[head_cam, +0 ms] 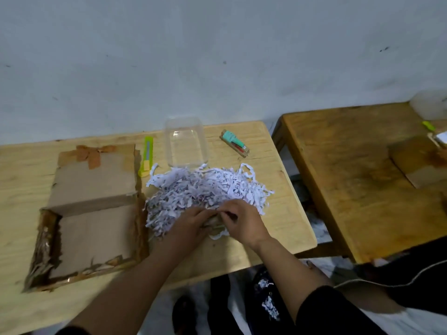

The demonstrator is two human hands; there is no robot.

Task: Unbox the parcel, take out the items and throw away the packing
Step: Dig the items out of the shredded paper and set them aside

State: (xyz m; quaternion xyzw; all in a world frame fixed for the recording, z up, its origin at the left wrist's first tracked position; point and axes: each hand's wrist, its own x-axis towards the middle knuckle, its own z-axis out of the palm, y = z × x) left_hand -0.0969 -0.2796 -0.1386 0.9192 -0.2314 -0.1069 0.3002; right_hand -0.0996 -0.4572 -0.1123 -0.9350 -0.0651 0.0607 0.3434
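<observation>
An opened cardboard box (92, 213) lies flat on the left of the light wooden table (285, 213), its lid folded back and its inside showing bare cardboard. To its right spreads a heap of white shredded paper (205, 187). At the heap's near edge my left hand (186, 228) and my right hand (242, 223) meet, fingers closed around a small brownish item (214, 222) that is mostly hidden between them. A clear plastic container (186, 143) and a small teal packaged item (234, 142) lie behind the heap.
A yellow-green utility knife (147, 157) lies between the box and the container. A darker wooden table (358, 180) stands to the right with another cardboard box (418, 160) on it. A wall runs behind both tables. Paper shreds lie on my lap (268, 303).
</observation>
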